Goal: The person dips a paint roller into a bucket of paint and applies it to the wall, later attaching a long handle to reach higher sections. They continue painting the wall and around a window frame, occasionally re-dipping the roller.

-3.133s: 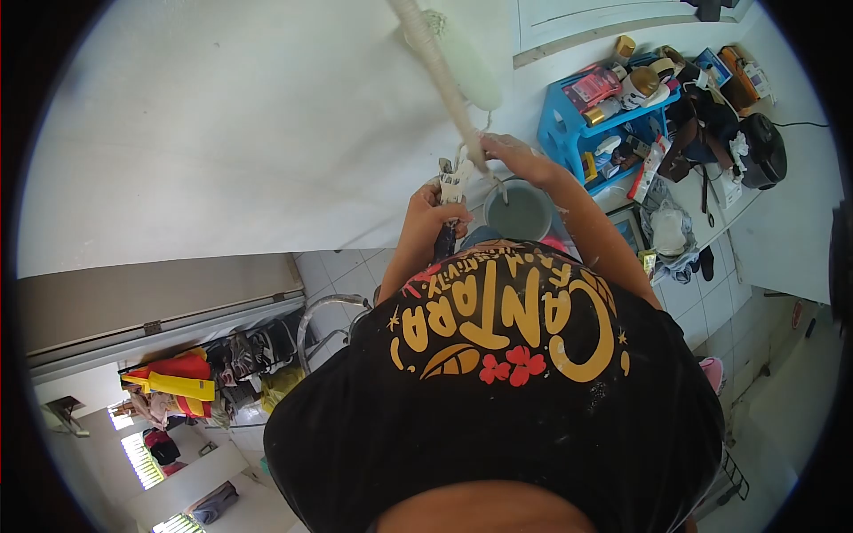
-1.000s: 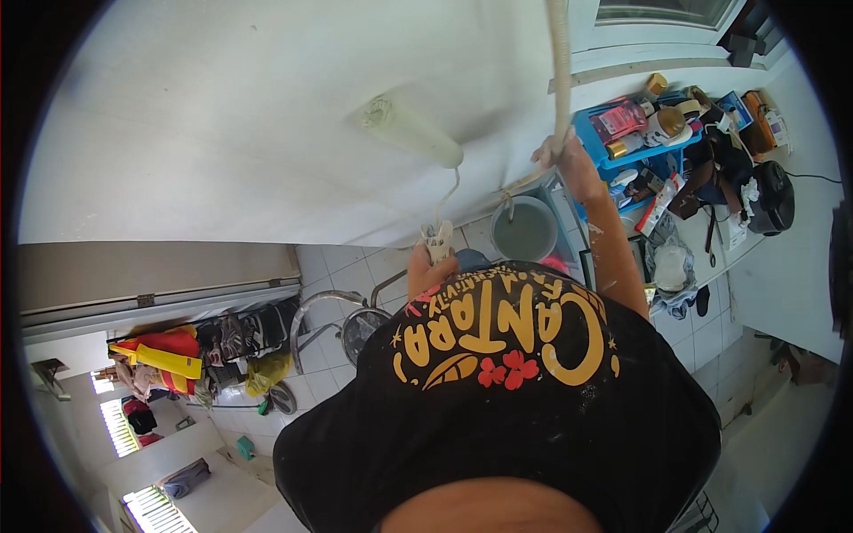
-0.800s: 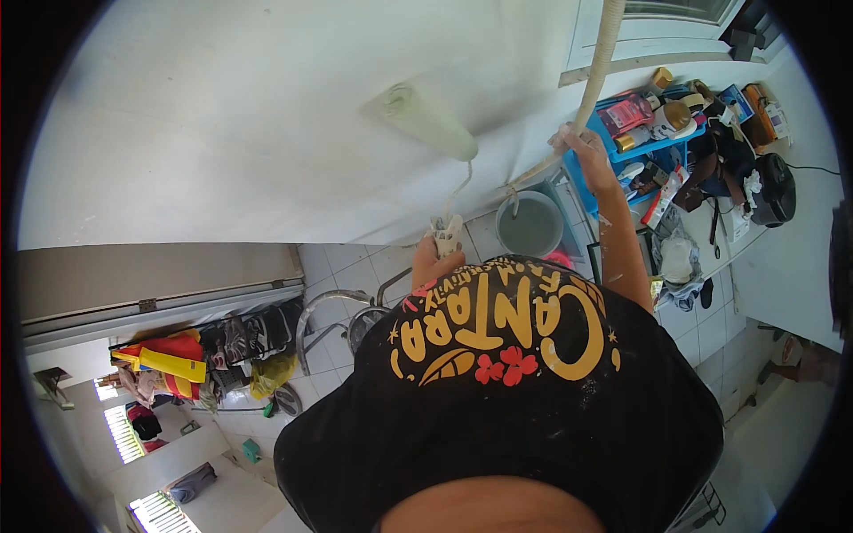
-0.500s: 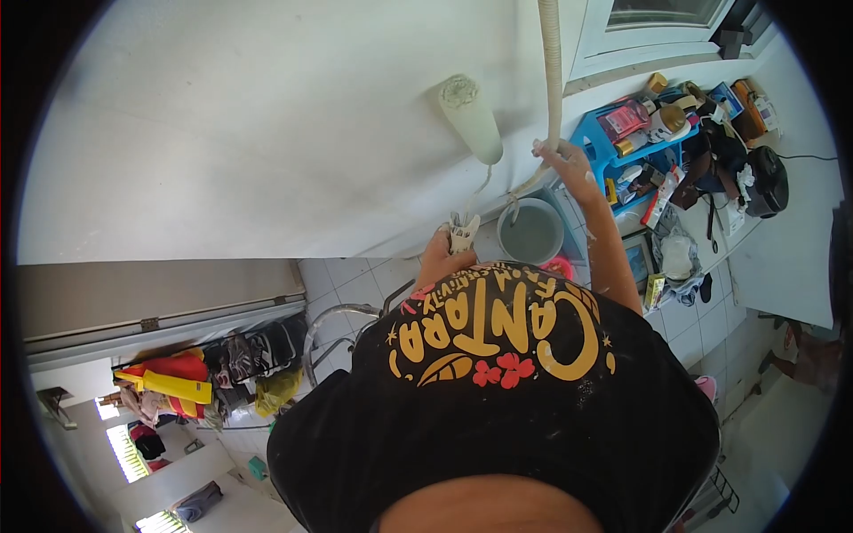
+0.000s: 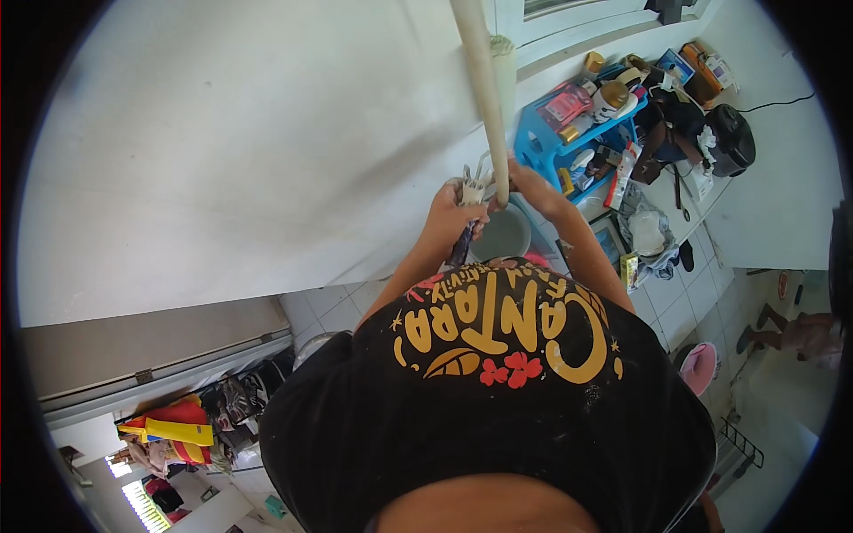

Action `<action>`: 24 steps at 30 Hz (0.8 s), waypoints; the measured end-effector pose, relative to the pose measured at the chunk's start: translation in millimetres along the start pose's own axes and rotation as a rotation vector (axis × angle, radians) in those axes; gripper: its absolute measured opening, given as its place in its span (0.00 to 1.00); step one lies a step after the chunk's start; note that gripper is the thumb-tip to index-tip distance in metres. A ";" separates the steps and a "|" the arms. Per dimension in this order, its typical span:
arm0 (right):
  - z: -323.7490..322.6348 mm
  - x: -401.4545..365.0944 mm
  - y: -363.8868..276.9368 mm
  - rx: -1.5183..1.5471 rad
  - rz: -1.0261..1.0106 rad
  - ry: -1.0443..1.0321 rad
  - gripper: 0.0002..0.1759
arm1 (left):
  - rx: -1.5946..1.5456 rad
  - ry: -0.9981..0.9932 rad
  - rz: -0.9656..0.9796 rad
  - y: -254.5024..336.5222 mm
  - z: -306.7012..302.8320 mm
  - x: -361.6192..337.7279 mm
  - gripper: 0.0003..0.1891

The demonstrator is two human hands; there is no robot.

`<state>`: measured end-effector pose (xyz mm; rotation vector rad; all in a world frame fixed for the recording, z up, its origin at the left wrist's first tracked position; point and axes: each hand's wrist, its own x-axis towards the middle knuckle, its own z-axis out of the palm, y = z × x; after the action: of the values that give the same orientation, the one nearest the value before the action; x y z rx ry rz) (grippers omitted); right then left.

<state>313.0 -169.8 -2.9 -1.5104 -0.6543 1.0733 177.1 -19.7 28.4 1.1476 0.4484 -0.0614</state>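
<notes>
My left hand (image 5: 447,218) is closed round the handle of a paint roller, its white-smeared top and dark lower part showing at the fingers. The roller's pale sleeve (image 5: 504,75) stands upright near the wall, partly hidden behind a long cream pole (image 5: 480,80). At the pole's lower end, my right hand (image 5: 526,185) is closed on it, fingers partly hidden behind it. Both hands are close together over a grey bucket (image 5: 505,235) of cloudy liquid.
A white wall (image 5: 222,160) fills the upper left. To the right, a blue plastic shelf (image 5: 542,133) holds bottles and boxes, beside a cluttered ledge with a black bag (image 5: 733,142). A pink basin (image 5: 699,369) sits on the tiled floor. Another person's legs (image 5: 773,333) show at far right.
My left hand has moved up and right with the roller, now close to my right hand. The pole has shifted left in view, now overlapping the roller sleeve, and my whole view has turned slightly.
</notes>
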 end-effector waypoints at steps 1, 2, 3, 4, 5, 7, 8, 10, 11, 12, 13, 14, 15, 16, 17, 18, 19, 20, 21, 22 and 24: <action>-0.3 -1.0 2.3 -0.005 0.004 -0.003 0.49 | -0.006 0.002 0.001 -0.8 2.0 8.4 0.22; 4.0 -3.1 -1.1 0.041 -0.009 -0.010 0.49 | 0.011 -0.034 0.016 2.7 4.7 14.8 0.23; 6.8 -2.8 -3.9 0.087 -0.022 -0.020 0.49 | 0.028 -0.069 0.032 7.0 6.4 20.6 0.23; 5.6 5.9 1.3 0.240 0.067 0.010 0.41 | 0.068 -0.094 0.032 12.6 6.2 25.5 0.25; 2.1 12.7 10.7 0.234 0.069 -0.003 0.41 | 0.062 -0.082 0.037 12.0 8.0 29.2 0.25; -4.2 23.9 24.4 0.083 -0.263 -0.085 0.32 | 0.159 0.005 0.155 6.8 13.7 35.0 0.27; -4.5 25.5 21.5 0.081 -0.259 -0.107 0.32 | 0.151 0.026 0.159 8.3 19.9 30.5 0.27; -1.9 26.5 12.8 0.378 0.067 -0.165 0.26 | 0.230 0.110 0.226 13.0 36.3 14.4 0.29; 6.7 26.6 12.9 0.375 0.071 -0.183 0.26 | 0.227 0.128 0.228 7.1 38.4 13.3 0.29; 20.0 24.5 12.9 0.475 -0.063 -0.077 0.25 | 0.372 0.098 0.450 0.3 39.8 13.5 0.28; 27.9 23.3 13.0 0.576 -0.197 0.032 0.24 | 0.519 0.065 0.670 -5.3 39.5 12.1 0.28; 24.7 20.4 10.0 0.194 -0.539 0.023 0.23 | 0.521 0.076 0.670 -1.6 42.8 1.6 0.28; 29.6 15.7 2.6 0.195 -0.539 0.017 0.23 | 0.875 0.157 0.673 7.4 48.3 -13.0 0.24; 37.4 9.8 -5.2 0.379 -0.424 0.020 0.22 | 1.229 0.237 0.662 13.9 49.3 -20.9 0.21; 41.6 7.2 -9.5 0.561 -0.304 0.024 0.21 | 1.230 0.239 0.663 14.4 42.5 -18.9 0.21; 35.9 27.3 23.7 0.561 -0.304 0.023 0.21 | 0.936 0.028 0.579 13.0 33.2 -14.3 0.18; 25.5 63.9 85.7 0.643 -0.307 -0.069 0.19 | 0.636 -0.170 0.488 12.6 26.8 -12.6 0.17; 19.2 84.9 118.0 0.723 -0.309 -0.164 0.17 | 0.634 -0.165 0.491 12.2 24.6 -17.6 0.17; 22.9 70.0 89.9 0.718 -0.310 -0.172 0.17 | 0.663 -0.101 0.510 10.4 23.8 -25.7 0.17; 25.2 46.5 61.8 0.668 -0.328 0.038 0.16 | 0.693 -0.036 0.528 9.4 23.5 -31.6 0.19; 26.6 19.5 11.1 0.613 -0.426 0.351 0.16 | 0.663 -0.015 0.572 10.0 23.4 -38.7 0.19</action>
<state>296.1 -143.4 -18.1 -0.9320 -0.3297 0.5810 151.9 -43.3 59.3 1.8903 0.0618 0.3013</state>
